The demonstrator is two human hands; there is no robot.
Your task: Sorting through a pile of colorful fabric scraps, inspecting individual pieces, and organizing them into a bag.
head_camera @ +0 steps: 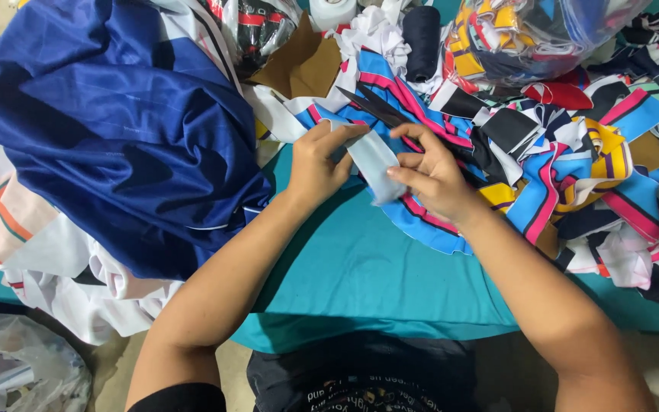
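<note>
Your left hand [318, 162] pinches the near-left edge of a pale blue strip of fabric [375, 162], fingers curled over it with the thumb pressed along the top. Your right hand [430, 174] holds the strip's right side, its fingertips laid flat on the cloth, and also grips a pair of black scissors [379, 109] whose blades are parted and point far-left, just above the strip. The strip lies between your hands over the middle of the teal tabletop [360, 275], with its far end running into a heap of striped fabric scraps [573, 168] in pink, blue, black, yellow and white that fills the right side. To the left, a large dark blue satin cloth [116, 130] is bunched up over white fabric with orange stripes [17, 229]. At the far edge sit a brown piece of cardboard [303, 65] and a clear plastic bag of coloured scraps [528, 34]. Another crumpled plastic bag [24, 366] lies near left, below the tabletop.
</note>
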